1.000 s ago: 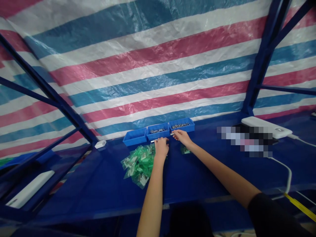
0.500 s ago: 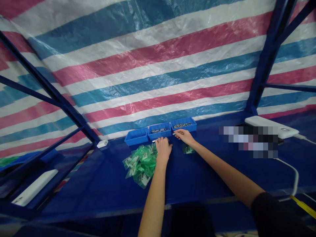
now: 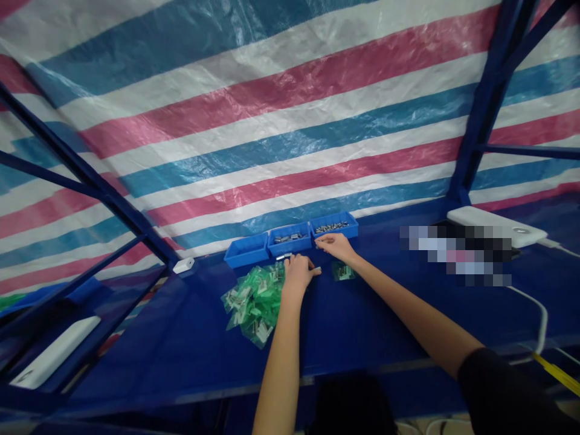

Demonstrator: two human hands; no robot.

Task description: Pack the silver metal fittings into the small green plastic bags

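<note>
My left hand [image 3: 298, 275] is closed over the table at the right edge of a heap of green-and-clear plastic bags [image 3: 256, 302] with small metal parts inside. A short silvery piece [image 3: 316, 271] sticks out by its thumb, and another small metal cylinder [image 3: 284, 257] shows at its fingertips. My right hand [image 3: 336, 246] is pinched in front of the right blue bin [image 3: 334, 225], which holds many small metal pieces; what its fingertips grip is too small to make out. The middle blue bin [image 3: 290, 246] contains larger metal cylinders. One small filled bag [image 3: 343, 271] lies below my right wrist.
Left of the other bins stands an empty blue bin [image 3: 247, 251]. A white adapter [image 3: 183, 265] lies at the table's back left. On the right are a white device [image 3: 496, 226] with a cable and a blurred-out flat object [image 3: 457, 251]. Blue metal posts [image 3: 480, 121] frame the striped sheet behind.
The view has shifted slightly. A short silvery piece now shows by my left thumb. The piece seen at my right fingertips before is no longer plain; that hand stays by the bins.
</note>
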